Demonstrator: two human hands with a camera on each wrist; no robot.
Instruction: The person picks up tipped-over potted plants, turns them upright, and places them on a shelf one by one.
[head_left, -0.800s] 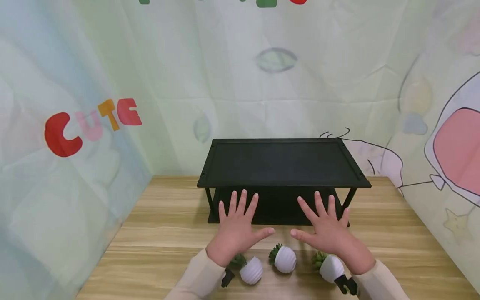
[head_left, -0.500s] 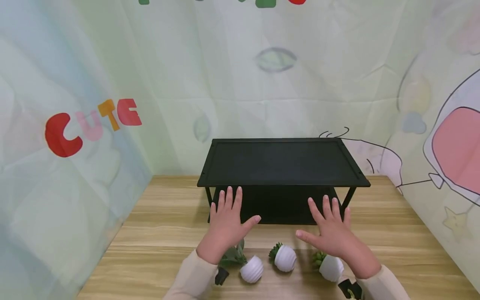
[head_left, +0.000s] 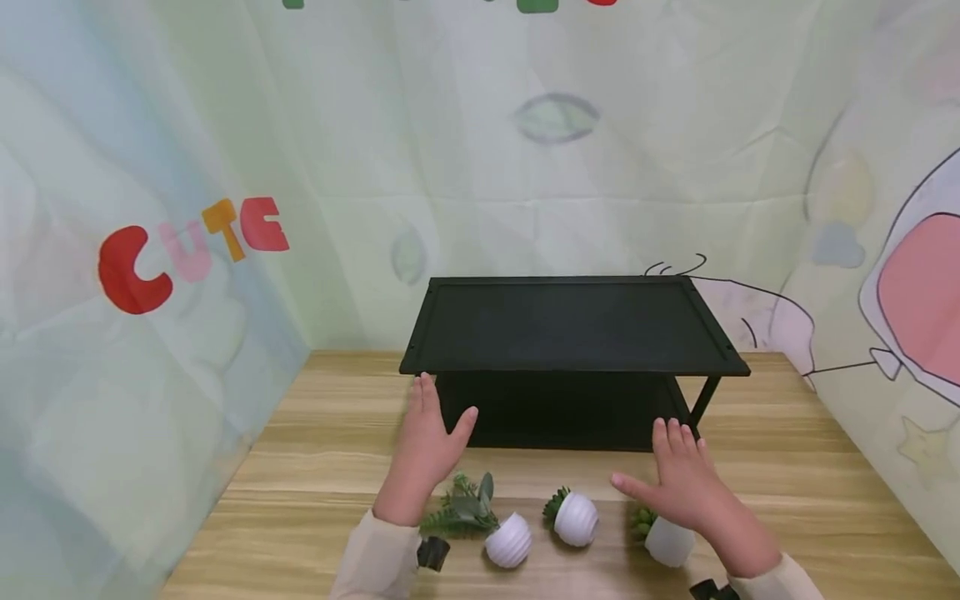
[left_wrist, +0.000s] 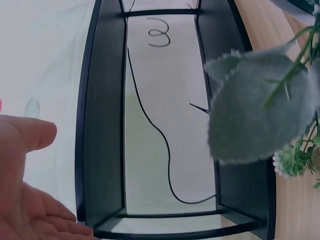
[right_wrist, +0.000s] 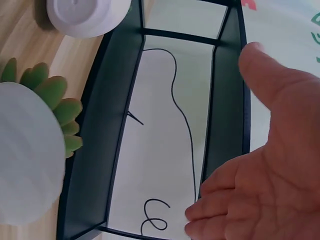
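Observation:
A black two-tier shelf [head_left: 570,325] stands at the middle of the wooden table [head_left: 787,467]. My left hand [head_left: 429,433] is held flat beside the shelf's left front corner, fingers straight and thumb spread; its palm [left_wrist: 25,205] faces the shelf's end [left_wrist: 105,125]. My right hand [head_left: 678,477] hovers with straight fingers by the shelf's right front leg, its palm [right_wrist: 270,155] open toward the shelf [right_wrist: 225,100]. Neither hand holds anything. Three small white pots of green plants lie on their sides before me: left [head_left: 508,546], middle [head_left: 575,518], right [head_left: 667,540], the last partly under my right wrist.
Patterned cloth walls close in the table on the left, back and right, with a "CUTE" sign [head_left: 191,250] on the left. Leaves of the left pot's plant [left_wrist: 260,115] hang close to my left wrist. The right pot [right_wrist: 27,165] and middle pot [right_wrist: 87,15] show beside the shelf.
Both hands have spread apart from the shelf's front middle. The left went left to the shelf's corner and turned on edge; the right slid right and drew back a little.

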